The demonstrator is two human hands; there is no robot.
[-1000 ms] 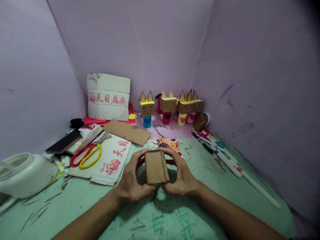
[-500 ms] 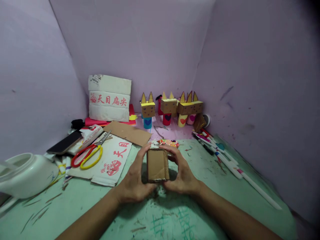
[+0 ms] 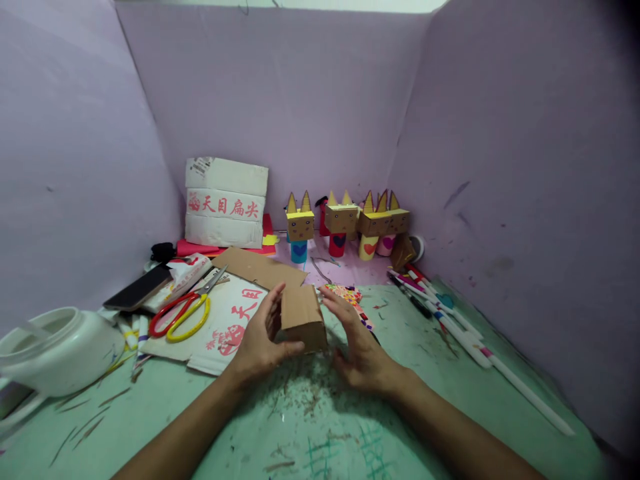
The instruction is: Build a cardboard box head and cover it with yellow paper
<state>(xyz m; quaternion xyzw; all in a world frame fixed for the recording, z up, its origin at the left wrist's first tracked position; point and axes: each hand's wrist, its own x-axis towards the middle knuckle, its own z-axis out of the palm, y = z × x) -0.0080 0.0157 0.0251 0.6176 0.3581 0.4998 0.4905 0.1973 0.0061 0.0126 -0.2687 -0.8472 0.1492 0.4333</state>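
A small brown cardboard box (image 3: 302, 308) is between my hands, its top and front side facing me. My left hand (image 3: 261, 340) grips its left side, thumb across the lower front and fingers up along the side. Just off the box's right side, my right hand (image 3: 359, 341) has its fingers apart and nothing in them. Whether the box's underside touches the table is hard to tell. Behind the right fingertips lies a colourful patterned item (image 3: 345, 293), partly hidden.
Scissors (image 3: 193, 308) with red and yellow handles lie on printed white cardboard (image 3: 210, 343) at left, near a white teapot-like vessel (image 3: 65, 350). Cardboard figures with pointed ears, one blue-bodied (image 3: 299, 251), stand at the back. Several markers (image 3: 457, 333) line the right side.
The box has turned and tipped, so its top now shows along with its front. My right hand has come off it, while my left keeps hold. The camera view has shifted slightly.
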